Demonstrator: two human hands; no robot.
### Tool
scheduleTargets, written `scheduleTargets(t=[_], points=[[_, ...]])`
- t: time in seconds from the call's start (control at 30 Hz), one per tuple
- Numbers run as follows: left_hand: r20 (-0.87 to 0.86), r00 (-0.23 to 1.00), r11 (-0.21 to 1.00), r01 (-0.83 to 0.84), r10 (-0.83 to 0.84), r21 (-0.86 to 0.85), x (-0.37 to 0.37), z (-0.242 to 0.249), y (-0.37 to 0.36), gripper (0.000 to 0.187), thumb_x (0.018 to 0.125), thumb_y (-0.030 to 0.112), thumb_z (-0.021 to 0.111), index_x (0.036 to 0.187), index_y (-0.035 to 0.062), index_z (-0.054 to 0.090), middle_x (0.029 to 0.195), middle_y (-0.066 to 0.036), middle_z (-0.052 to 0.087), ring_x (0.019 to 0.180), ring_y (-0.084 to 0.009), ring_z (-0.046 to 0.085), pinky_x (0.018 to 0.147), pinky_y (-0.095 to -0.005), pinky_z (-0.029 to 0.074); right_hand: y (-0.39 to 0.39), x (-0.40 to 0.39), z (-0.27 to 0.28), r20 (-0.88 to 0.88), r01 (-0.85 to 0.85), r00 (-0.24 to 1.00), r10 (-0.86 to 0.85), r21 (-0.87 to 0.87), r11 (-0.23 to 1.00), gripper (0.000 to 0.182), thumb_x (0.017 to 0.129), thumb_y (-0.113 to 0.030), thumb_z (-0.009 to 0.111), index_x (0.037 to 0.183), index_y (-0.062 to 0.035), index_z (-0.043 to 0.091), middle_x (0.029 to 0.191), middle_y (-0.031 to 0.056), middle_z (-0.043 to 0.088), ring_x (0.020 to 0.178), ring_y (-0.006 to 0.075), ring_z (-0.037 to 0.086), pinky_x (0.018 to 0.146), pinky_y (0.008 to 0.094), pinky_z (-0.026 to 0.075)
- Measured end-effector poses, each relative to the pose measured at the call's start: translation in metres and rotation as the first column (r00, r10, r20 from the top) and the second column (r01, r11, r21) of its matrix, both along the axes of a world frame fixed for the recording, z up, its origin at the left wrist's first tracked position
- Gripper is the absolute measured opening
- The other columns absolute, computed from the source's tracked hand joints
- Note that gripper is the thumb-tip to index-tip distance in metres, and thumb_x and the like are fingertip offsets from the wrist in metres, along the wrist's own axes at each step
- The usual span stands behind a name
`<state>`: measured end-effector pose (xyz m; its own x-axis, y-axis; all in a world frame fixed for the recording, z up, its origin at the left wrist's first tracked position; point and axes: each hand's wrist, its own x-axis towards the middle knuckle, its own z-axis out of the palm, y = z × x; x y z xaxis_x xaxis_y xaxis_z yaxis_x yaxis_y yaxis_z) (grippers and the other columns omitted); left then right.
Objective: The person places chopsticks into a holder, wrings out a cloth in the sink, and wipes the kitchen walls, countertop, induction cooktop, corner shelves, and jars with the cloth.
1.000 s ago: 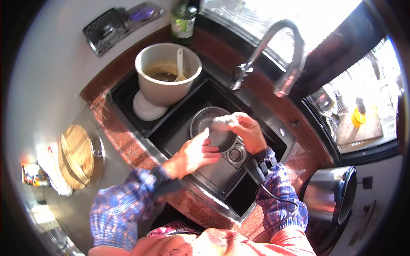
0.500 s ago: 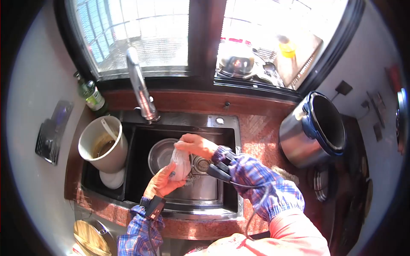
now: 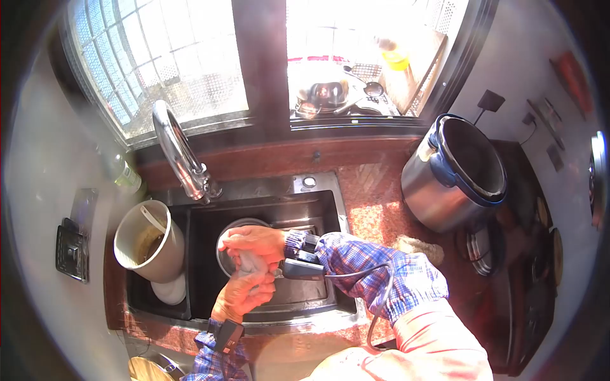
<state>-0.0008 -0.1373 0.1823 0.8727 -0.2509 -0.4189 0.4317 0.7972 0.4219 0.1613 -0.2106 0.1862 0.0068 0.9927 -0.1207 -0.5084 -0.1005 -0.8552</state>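
The table (image 3: 375, 216) is reddish stone with a black sink (image 3: 318, 197) sunk into it below the window. A steel cooker (image 3: 454, 174) stands on it to the right of the sink, a green bottle (image 3: 124, 174) at the back left corner, near the tap (image 3: 181, 155).

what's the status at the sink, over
Left hand and right hand both clamped on the white cloth, over the sink. Steel bowl beneath. Nothing in the way.

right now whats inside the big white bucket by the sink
The bucket holds brownish liquid with a pale spoon leaning against its wall. Its bottom is covered.
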Motion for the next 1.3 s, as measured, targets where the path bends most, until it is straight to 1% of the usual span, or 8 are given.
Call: scheduleTargets(t=[0.37,0.47,0.6,0.67,0.73,0.9,1.0,1.3], points=[[-0.227,0.965,0.575,0.110,0.135,0.811,0.015,-0.032,-0.018,0.012,0.086,0.016,0.070,0.082,0.0089,0.062,0.061,-0.001,0.055,0.050,-0.0148,0.054,0.044,-0.0280,0.037,0.006,-0.013,-0.036,-0.104,0.245,0.960,-0.258,-0.124,0.961,0.015,0.094,-0.024,0.063,0.097,-0.0116,0.056,0.075,-0.0020,0.051,0.064,0.0083,0.048,0.055,0.0273,0.042],[-0.080,0.880,-0.616,-0.260,-0.469,0.744,0.015,-0.082,0.003,0.029,0.076,0.022,0.075,0.095,0.0014,0.069,0.077,-0.025,0.066,0.076,-0.0450,0.065,0.066,-0.0508,0.052,0.017,-0.031,-0.083,-0.084,0.586,0.775,-0.627,-0.278,0.761,0.016,0.092,-0.024,0.060,0.099,-0.0103,0.054,0.068,0.0000,0.050,0.054,0.0102,0.047,0.043,0.0291,0.039],[0.223,0.973,-0.461,-0.174,0.053,0.870,0.020,-0.089,-0.011,0.030,0.075,0.014,0.073,0.099,-0.0036,0.065,0.089,-0.024,0.069,0.082,-0.0393,0.069,0.072,-0.0464,0.054,0.026,-0.023,-0.107,0.074,0.746,0.603,-0.794,-0.404,0.529,0.026,0.092,-0.029,0.064,0.108,-0.0090,0.058,0.076,0.0050,0.058,0.060,0.0169,0.056,0.049,0.0339,0.046],[0.179,0.947,0.122,-0.218,0.268,0.968,0.025,-0.060,-0.018,0.023,0.081,0.015,0.066,0.096,-0.0024,0.065,0.087,-0.018,0.070,0.077,-0.0328,0.070,0.068,-0.0451,0.056,0.007,-0.013,-0.100,0.359,0.788,0.476,-0.803,0.231,0.570,0.035,0.090,-0.029,0.067,0.117,-0.0080,0.060,0.093,0.0102,0.062,0.084,0.0221,0.061,0.068,0.0377,0.051],[-0.010,0.942,0.387,-0.129,0.337,0.913,0.017,-0.037,-0.012,0.021,0.084,0.016,0.062,0.095,-0.0017,0.065,0.086,-0.017,0.070,0.076,-0.0312,0.070,0.067,-0.0447,0.058,-0.013,-0.008,-0.057,0.202,0.600,0.770,-0.605,0.095,0.794,0.040,0.088,-0.031,0.068,0.118,-0.0061,0.061,0.108,0.0130,0.061,0.103,0.0234,0.058,0.086,0.0384,0.048],[0.128,0.983,0.990,-0.135,0.128,0.040,0.002,0.029,-0.024,0.032,0.090,0.027,0.055,0.105,-0.0010,0.063,0.098,-0.018,0.070,0.095,-0.0363,0.069,0.082,-0.0509,0.057,-0.048,-0.003,-0.001,0.228,0.371,0.893,-0.387,0.111,0.922,0.040,0.089,-0.030,0.068,0.118,-0.0040,0.060,0.110,0.0073,0.064,0.103,0.0184,0.060,0.090,0.0340,0.048],[0.134,0.977,0.964,-0.131,0.165,-0.232,0.004,0.026,-0.039,0.039,0.092,0.028,0.056,0.120,-0.0001,0.058,0.119,-0.018,0.064,0.114,-0.0361,0.060,0.094,-0.0506,0.051,-0.050,-0.012,0.011,-0.387,0.235,0.910,-0.150,0.184,0.954,0.031,0.092,-0.022,0.066,0.117,-0.0052,0.057,0.104,0.0085,0.066,0.093,0.0187,0.067,0.078,0.0337,0.057],[-0.070,0.996,0.975,-0.072,0.058,-0.209,0.012,0.021,-0.057,0.017,0.106,0.024,0.044,0.102,0.0118,0.055,0.071,0.002,0.046,0.056,-0.0094,0.039,0.048,-0.0226,0.034,-0.070,0.001,0.054,0.245,0.071,0.964,-0.100,0.126,0.990,0.021,0.095,-0.026,0.055,0.101,-0.0057,0.059,0.070,0.0011,0.057,0.063,0.0114,0.056,0.054,0.0286,0.047]])
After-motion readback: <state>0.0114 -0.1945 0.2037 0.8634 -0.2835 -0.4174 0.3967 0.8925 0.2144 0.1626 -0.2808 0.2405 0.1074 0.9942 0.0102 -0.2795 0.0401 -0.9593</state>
